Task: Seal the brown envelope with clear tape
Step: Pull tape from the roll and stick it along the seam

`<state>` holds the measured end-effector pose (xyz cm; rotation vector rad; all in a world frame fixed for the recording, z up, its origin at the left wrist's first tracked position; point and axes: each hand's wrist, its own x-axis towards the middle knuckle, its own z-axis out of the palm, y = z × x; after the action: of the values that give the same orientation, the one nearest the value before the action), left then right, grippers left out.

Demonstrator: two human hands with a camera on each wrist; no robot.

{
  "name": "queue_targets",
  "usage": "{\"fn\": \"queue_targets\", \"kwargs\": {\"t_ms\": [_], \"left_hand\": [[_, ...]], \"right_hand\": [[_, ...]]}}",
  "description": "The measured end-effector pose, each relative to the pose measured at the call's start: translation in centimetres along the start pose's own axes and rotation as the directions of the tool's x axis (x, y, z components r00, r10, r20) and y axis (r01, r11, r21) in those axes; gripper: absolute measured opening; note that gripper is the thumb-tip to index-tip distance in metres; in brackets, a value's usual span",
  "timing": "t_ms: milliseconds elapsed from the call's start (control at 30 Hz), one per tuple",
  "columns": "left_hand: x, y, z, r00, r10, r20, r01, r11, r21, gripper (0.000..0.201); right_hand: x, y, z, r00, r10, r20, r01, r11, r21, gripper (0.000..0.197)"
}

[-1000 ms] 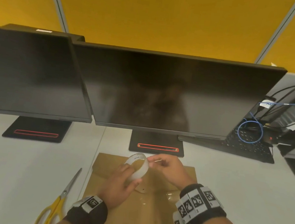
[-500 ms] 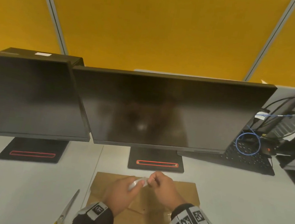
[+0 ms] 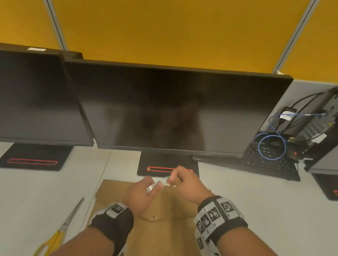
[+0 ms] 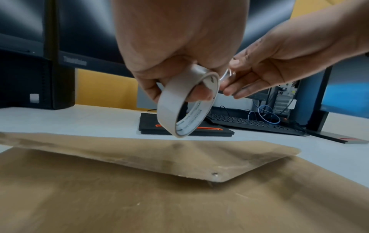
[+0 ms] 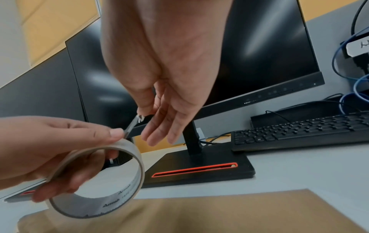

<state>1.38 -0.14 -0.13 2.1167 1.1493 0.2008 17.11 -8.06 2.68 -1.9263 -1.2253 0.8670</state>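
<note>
The brown envelope (image 3: 163, 233) lies flat on the white desk, its pointed flap (image 4: 179, 157) folded down. Above its far edge my left hand (image 3: 140, 196) grips the roll of clear tape (image 4: 185, 104) with the thumb on the outside and fingers through the ring. My right hand (image 3: 184, 183) pinches the loose tape end (image 5: 133, 123) between thumb and forefinger, with a short strip drawn off the roll; its other fingers are stretched out. The roll (image 5: 95, 181) hangs a little above the envelope (image 5: 199, 212).
Yellow-handled scissors (image 3: 59, 231) lie on the desk left of the envelope. Three dark monitors stand behind; the middle one's base (image 3: 167, 168) sits just beyond my hands. A black keyboard (image 3: 270, 163) and blue cable (image 3: 272, 147) are at the right.
The head view has tilted upward. My hands drew together over the envelope's far edge, and now the right hand has pulled slightly away from the roll with the tape end.
</note>
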Motion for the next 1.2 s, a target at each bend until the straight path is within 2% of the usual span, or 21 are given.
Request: {"fn": "queue_targets", "kwargs": {"t_ms": [67, 133, 200, 333, 400, 467, 533, 600, 667, 767, 833, 933, 1000, 1067, 1200], "left_hand": [[-0.5, 0.7, 0.2, 1.000, 0.013, 0.023, -0.012, 0.999, -0.035, 0.034], [-0.8, 1.2, 0.4, 0.997, 0.047, 0.064, -0.044, 0.998, -0.048, 0.039], [-0.8, 1.4, 0.7, 0.992, 0.079, 0.093, -0.070, 0.993, -0.099, 0.035], [-1.0, 1.9, 0.9, 0.992, 0.070, 0.100, -0.051, 0.983, -0.176, 0.004], [-1.1, 2.0, 1.0, 0.996, 0.033, 0.085, -0.014, 0.976, -0.217, 0.008], [-1.1, 2.1, 1.1, 1.000, 0.000, 0.019, 0.006, 0.954, -0.298, 0.011], [-1.3, 2.0, 1.2, 0.997, -0.058, -0.058, 0.027, 0.902, -0.431, 0.011], [-1.6, 1.7, 1.3, 0.987, -0.138, -0.082, 0.069, 0.824, -0.563, 0.009], [-1.8, 1.5, 1.4, 0.983, -0.176, -0.060, 0.094, 0.747, -0.659, 0.008], [-2.0, 1.1, 1.2, 0.984, -0.179, -0.010, 0.114, 0.670, -0.734, 0.008], [-2.2, 0.7, 0.7, 0.982, -0.191, 0.002, 0.128, 0.646, -0.752, 0.009], [-2.4, -0.7, -0.1, 0.970, -0.243, -0.006, 0.156, 0.643, -0.750, 0.024], [-2.7, -1.3, -0.4, 0.966, -0.256, 0.027, 0.186, 0.621, -0.761, 0.013], [-2.8, -1.8, -0.4, 0.967, -0.250, 0.049, 0.197, 0.611, -0.766, 0.012], [-2.4, -2.4, -0.6, 0.945, -0.328, 0.011, 0.219, 0.606, -0.764, 0.005]], "right_hand": [[-0.2, -0.2, -0.7, 1.000, -0.003, 0.015, 0.004, 1.000, -0.021, 0.031], [-0.3, 0.0, -0.9, 0.999, -0.004, 0.041, 0.006, 0.999, -0.045, 0.029], [-0.5, 0.1, -1.0, 0.997, -0.015, 0.078, 0.021, 0.997, -0.076, 0.027], [-1.0, -0.2, -1.0, 0.995, -0.048, 0.085, 0.055, 0.995, -0.082, 0.026], [-1.2, -0.6, -0.7, 0.996, -0.074, 0.043, 0.075, 0.997, -0.026, 0.021], [-1.5, -0.8, -0.2, 0.998, -0.062, -0.028, 0.065, 0.990, 0.127, 0.010], [-2.1, -0.5, 0.5, 1.000, -0.020, -0.008, 0.021, 0.978, 0.208, 0.031], [-2.8, 0.5, 1.6, 0.992, -0.025, 0.124, 0.002, 0.983, 0.183, 0.044], [-3.5, 1.6, 2.7, 0.979, -0.066, 0.195, 0.042, 0.991, 0.125, 0.044], [-3.6, 1.9, 3.1, 0.982, -0.053, 0.182, 0.026, 0.989, 0.148, 0.031], [-3.3, 1.7, 3.0, 0.978, -0.057, 0.203, 0.022, 0.985, 0.171, 0.021], [-3.1, 1.5, 3.0, 0.965, -0.074, 0.250, 0.024, 0.980, 0.198, 0.013], [-3.0, 1.4, 3.1, 0.962, -0.053, 0.267, 0.001, 0.981, 0.194, 0.015], [-2.8, 1.3, 3.2, 0.959, -0.047, 0.281, -0.004, 0.984, 0.178, 0.014], [-2.6, 1.3, 3.7, 0.937, -0.046, 0.347, 0.014, 0.995, 0.095, 0.009]]}}
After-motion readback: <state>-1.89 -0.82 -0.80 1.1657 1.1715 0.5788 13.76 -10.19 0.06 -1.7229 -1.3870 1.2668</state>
